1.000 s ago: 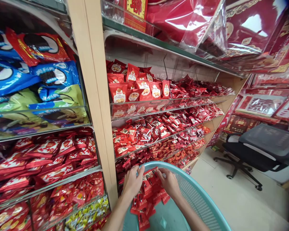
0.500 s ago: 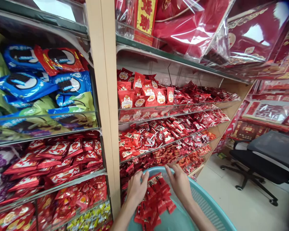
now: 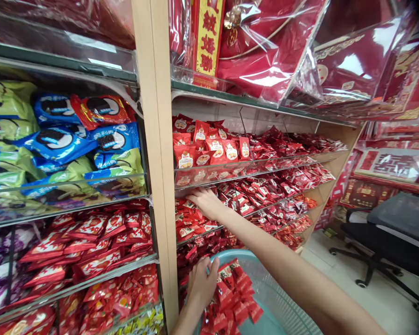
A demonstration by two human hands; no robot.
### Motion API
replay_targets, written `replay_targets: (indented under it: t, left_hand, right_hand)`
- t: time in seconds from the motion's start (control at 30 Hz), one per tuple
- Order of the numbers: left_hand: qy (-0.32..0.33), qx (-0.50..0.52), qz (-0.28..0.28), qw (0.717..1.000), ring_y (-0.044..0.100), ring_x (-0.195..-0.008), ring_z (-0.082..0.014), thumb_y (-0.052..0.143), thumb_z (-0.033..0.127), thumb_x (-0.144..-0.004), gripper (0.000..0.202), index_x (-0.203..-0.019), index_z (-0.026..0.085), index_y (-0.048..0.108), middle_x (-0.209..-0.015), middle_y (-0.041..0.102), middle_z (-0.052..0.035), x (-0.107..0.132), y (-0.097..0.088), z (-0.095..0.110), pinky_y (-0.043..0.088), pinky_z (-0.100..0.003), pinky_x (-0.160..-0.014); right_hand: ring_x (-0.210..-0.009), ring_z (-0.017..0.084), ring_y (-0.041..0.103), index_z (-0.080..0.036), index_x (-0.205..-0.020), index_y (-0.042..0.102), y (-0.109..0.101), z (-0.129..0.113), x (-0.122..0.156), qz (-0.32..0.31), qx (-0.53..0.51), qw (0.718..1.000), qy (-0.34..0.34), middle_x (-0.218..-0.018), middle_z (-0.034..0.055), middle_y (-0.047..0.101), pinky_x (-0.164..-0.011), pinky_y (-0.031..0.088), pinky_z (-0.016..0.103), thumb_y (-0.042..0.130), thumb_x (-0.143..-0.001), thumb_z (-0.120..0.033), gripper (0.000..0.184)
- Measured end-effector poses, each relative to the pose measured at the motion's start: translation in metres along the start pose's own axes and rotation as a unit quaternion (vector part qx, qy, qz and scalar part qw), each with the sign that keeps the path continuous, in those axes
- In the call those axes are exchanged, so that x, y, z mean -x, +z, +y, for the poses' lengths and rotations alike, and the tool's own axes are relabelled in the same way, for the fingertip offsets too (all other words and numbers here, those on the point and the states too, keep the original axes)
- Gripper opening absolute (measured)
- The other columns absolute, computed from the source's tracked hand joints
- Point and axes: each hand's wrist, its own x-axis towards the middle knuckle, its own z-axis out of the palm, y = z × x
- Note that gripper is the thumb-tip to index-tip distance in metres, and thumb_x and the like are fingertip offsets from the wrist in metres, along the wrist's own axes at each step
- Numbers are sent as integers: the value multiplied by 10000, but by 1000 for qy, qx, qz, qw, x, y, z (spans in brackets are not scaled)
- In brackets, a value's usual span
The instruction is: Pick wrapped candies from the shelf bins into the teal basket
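Observation:
My left hand (image 3: 201,281) is closed on the near-left rim of a teal plastic basket (image 3: 237,254) with slotted sides. Inside the basket lies a heap of small red candy packets (image 3: 239,302). My right hand (image 3: 206,204) reaches into a shelf compartment above the basket, its fingers stretched out over the loose red packets (image 3: 188,230) there. No packet shows lifted in it, though its fingertips are partly hidden at the back of the compartment.
Clear shelf fronts edge the compartments, and a wooden post (image 3: 160,153) divides the units. Blue and green cookie packs (image 3: 63,142) fill the left shelf. Red gift bags (image 3: 258,51) in plastic hang over the top. A black office chair (image 3: 387,242) stands on the right.
My right hand has left the basket's right side and moved up and forward into the shelf of red packets. My left hand stays on the basket rim. The view has shifted slightly.

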Motion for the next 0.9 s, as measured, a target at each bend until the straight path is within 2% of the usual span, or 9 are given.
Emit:
replay_targets:
  t: [0.07,0.17,0.27,0.43,0.6,0.8,0.9]
  left_hand:
    - [-3,-1,3,1000,551,-733,-142,268,503,-866,420,-685,216,516,-726,608,5,1,-2,0,315,-214,-632]
    - [-10,2,8,1000,563,-792,-150,280,494,-866,405,-744,223,554,-807,634,-11,3,-6,0,330,-217,-671]
    - [-21,1,8,1000,565,-823,-159,282,499,-863,408,-755,227,566,-840,640,-20,5,-7,0,332,-222,-689]
    - [-22,-12,9,1000,560,-778,-153,265,500,-866,422,-701,223,537,-784,623,-9,5,-6,-1,319,-219,-656]
    - [-17,-7,8,1000,565,-797,-157,261,525,-860,441,-728,224,556,-817,630,-13,3,-3,-1,320,-216,-647]
    - [-11,-12,-2,1000,573,-807,-159,262,523,-861,457,-769,220,591,-853,649,-21,0,-2,3,330,-217,-656]
    - [-6,-10,-7,1000,577,-830,-160,274,506,-865,435,-795,225,598,-872,653,-18,-1,-3,4,330,-217,-670]
  right_hand:
    - [-1091,234,444,-215,-1198,492,6,1,-15,-48,8,999,-13,-1176,71,557,-888,343,379,429,-773,-38,464]
    - [-1103,249,461,-214,-1252,439,14,3,-30,-131,15,991,12,-1175,89,572,-906,323,404,500,-726,-44,555]
    - [-1128,258,456,-217,-1288,394,20,4,-37,-146,16,989,14,-1200,99,560,-921,314,399,541,-715,-77,608]
    - [-1088,240,480,-187,-1253,435,18,10,-29,-85,22,996,-13,-1119,110,603,-929,294,372,515,-757,-106,509]
    - [-1084,232,440,-166,-1294,364,-2,10,-5,7,-9,1000,-27,-1225,126,511,-913,287,366,571,-768,-202,566]
    - [-990,217,445,-190,-1269,392,-25,-14,44,86,-105,990,50,-1078,92,542,-840,355,364,561,-788,-380,544]
    - [-936,183,477,-226,-1227,434,-28,-29,78,154,-247,949,123,-1034,59,535,-831,394,333,554,-781,-430,505]
